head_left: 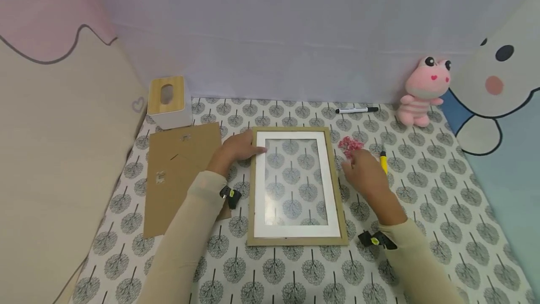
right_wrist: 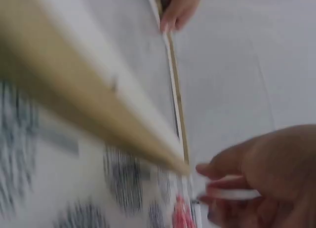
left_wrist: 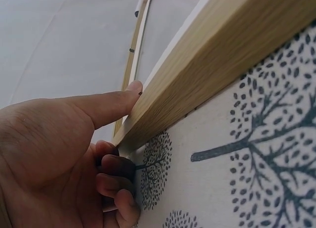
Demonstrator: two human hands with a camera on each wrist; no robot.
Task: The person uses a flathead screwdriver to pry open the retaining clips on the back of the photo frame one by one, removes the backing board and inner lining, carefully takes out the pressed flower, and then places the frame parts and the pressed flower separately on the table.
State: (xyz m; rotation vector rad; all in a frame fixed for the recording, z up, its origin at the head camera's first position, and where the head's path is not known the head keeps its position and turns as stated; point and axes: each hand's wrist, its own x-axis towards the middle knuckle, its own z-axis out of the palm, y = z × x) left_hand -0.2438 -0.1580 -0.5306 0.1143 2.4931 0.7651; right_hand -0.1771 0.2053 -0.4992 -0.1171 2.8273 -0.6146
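Note:
A picture frame (head_left: 341,201) with a pale wooden rim and a white inner border lies flat, the patterned cloth showing through its middle. At its upper left corner my left hand (head_left: 241,147) grips the rim. In the left wrist view the thumb (left_wrist: 118,102) lies on the upper edge, with the other fingers curled low beside it. Just right of the frame, my right hand (head_left: 366,172) hovers by a pink flower-like bunch (head_left: 350,145) and partly covers it. The right wrist view is blurred; its thumb and fingers (right_wrist: 224,161) are loosely bent, apart from the rim.
A brown backing board (head_left: 181,182) with metal fittings lies at left, below a white tissue box (head_left: 173,117) with a wooden lid. A marker (head_left: 356,110) and a pink plush toy (head_left: 423,92) are at the back right. A yellow-handled tool (head_left: 383,162) lies beside my right hand.

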